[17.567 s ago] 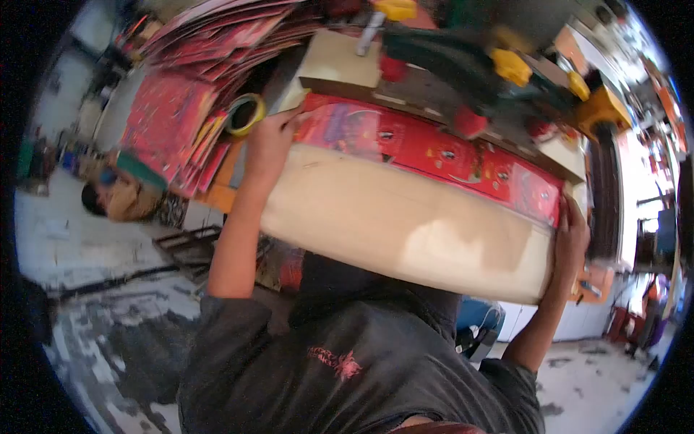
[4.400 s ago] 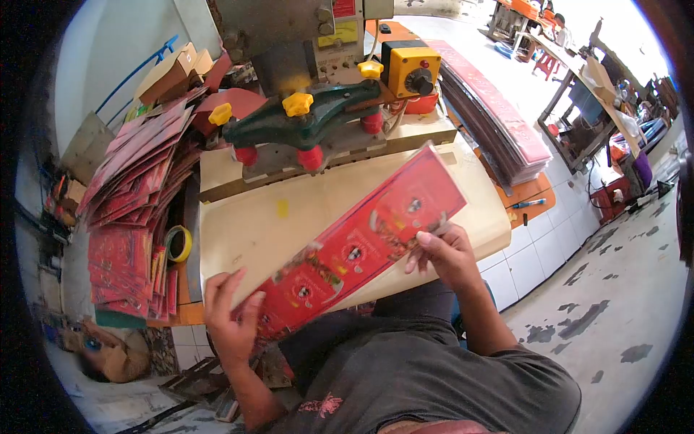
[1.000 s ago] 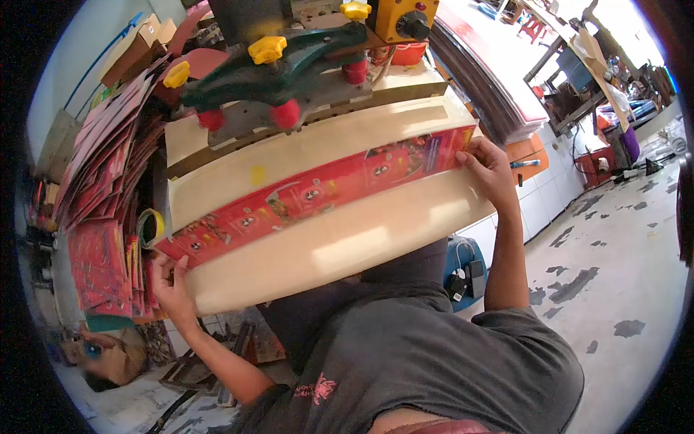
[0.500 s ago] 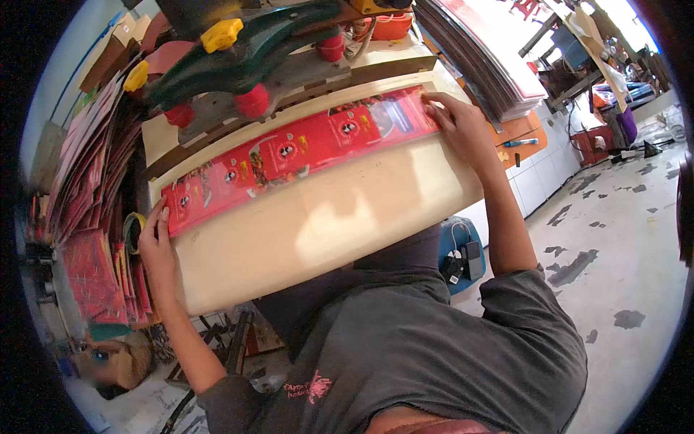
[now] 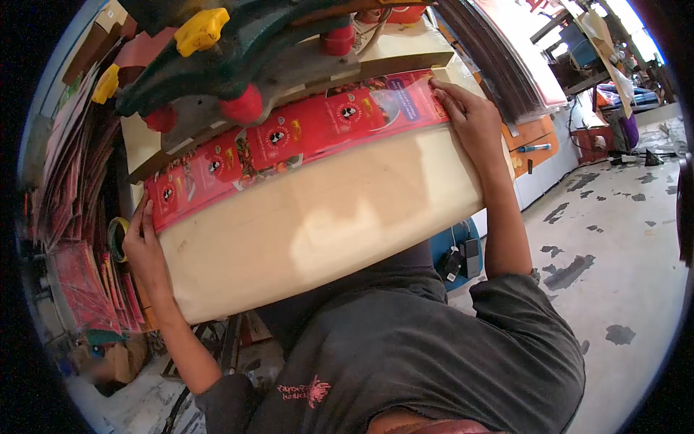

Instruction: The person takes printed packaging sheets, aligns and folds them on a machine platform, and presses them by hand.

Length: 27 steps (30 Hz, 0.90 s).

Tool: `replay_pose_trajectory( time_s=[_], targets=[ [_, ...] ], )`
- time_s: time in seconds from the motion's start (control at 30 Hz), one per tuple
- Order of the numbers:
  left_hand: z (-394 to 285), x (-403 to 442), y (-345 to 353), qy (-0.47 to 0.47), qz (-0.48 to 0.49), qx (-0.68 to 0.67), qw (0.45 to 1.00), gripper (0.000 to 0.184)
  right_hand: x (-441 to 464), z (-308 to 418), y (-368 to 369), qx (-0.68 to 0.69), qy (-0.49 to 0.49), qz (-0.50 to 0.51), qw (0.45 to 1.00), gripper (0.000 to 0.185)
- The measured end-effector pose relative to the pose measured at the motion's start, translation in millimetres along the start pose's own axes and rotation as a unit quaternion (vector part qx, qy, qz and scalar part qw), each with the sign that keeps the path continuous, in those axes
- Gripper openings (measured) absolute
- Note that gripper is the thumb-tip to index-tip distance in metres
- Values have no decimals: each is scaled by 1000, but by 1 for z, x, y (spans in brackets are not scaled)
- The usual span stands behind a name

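Note:
A long red printed strip (image 5: 289, 137) lies across the cream-coloured padded board (image 5: 318, 217), its far edge against the metal bar of a machine. At its left end, my left hand (image 5: 147, 249) pinches the corner between thumb and fingers. The right end is held by my right hand (image 5: 473, 126), thumb and fingers closed on the edge. Just above the strip hangs the dark green machine arm (image 5: 267, 50) with red feet and a yellow knob (image 5: 202, 32).
Stacks of red printed sheets (image 5: 87, 286) stand at the left beside a roll of yellow tape (image 5: 118, 239). At the back right is a tall pile of sheets (image 5: 506, 65); a blue pen (image 5: 534, 147) lies near it. A person is at the lower left.
The strip has gone from tilted in my hands to lying on the board, and has since slid away from me up to the machine's bar. Both hands moved along with it.

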<state>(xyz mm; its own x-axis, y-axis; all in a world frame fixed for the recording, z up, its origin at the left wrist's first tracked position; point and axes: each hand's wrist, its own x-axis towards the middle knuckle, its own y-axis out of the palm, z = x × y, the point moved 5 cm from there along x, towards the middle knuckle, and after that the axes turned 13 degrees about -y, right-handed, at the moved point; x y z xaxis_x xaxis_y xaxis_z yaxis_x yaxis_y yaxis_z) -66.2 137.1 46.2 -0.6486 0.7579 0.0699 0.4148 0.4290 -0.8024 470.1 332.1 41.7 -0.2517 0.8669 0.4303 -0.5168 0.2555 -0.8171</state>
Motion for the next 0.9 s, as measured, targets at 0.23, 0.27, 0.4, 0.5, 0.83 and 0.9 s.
replay_pose_trajectory(
  time_s=[0.23,0.27,0.4,0.5,0.83,0.9],
  targets=[
    [15,6,2,1,1,4,1000,38,1,3,-1,44,-5,-1,999,28],
    [12,5,1,7,-1,0,1000,38,1,4,-1,45,-9,-4,999,27],
    [4,2,-1,-30,6,-24,999,38,2,1,0,43,10,13,999,28],
    [4,0,-2,-15,-5,-32,999,40,3,6,-3,63,5,9,998,27],
    [4,-1,-5,-22,-11,-39,999,36,3,8,-1,117,0,17,993,30],
    [8,-1,-7,0,-31,-35,999,33,4,9,0,114,-14,25,993,30]
  ],
)
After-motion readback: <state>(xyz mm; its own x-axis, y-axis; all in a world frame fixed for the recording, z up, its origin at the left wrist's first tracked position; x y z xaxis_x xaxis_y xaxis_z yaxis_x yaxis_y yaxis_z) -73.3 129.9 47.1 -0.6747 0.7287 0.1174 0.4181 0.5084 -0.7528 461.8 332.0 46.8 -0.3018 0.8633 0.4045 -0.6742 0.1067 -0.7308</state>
